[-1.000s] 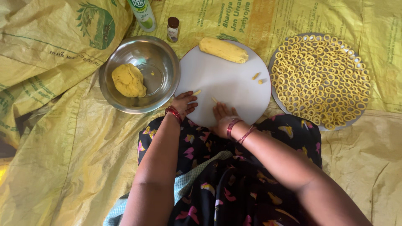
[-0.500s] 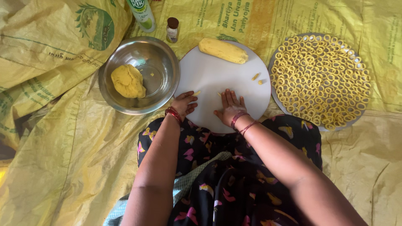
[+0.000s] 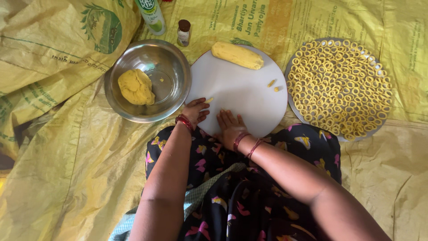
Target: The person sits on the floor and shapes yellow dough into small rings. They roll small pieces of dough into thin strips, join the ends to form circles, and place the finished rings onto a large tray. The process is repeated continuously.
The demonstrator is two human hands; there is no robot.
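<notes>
A thin strip of yellow dough (image 3: 208,101) lies at the near left edge of the round white board (image 3: 240,89), its far end poking out past the fingers of the left hand (image 3: 195,111). That hand rests at the board's near rim with the fingers lightly curled around the strip's near end, pinching it. The right hand (image 3: 229,127) lies just beside it to the right, flat and palm down on the board, fingers stretched out and together, gripping nothing; whether more of the strip runs under the palm cannot be told. Both wrists wear red bangles.

At the far side of the board sits a thick log of dough (image 3: 237,55), lying at a slant. Two small dough bits (image 3: 274,85) lie on the board's right part, well apart from the hands.

Left of the board, touching its edge, stands a steel bowl (image 3: 171,62) with a lump of dough (image 3: 136,87) inside on its left. Right of the board a round tray (image 3: 292,105) is filled with many small dough rings (image 3: 341,85). Beyond the bowl stand a green-and-white bottle (image 3: 151,15) and a small brown-capped vial (image 3: 183,32). Everything rests on yellow sacks (image 3: 58,147) spread over the floor.
</notes>
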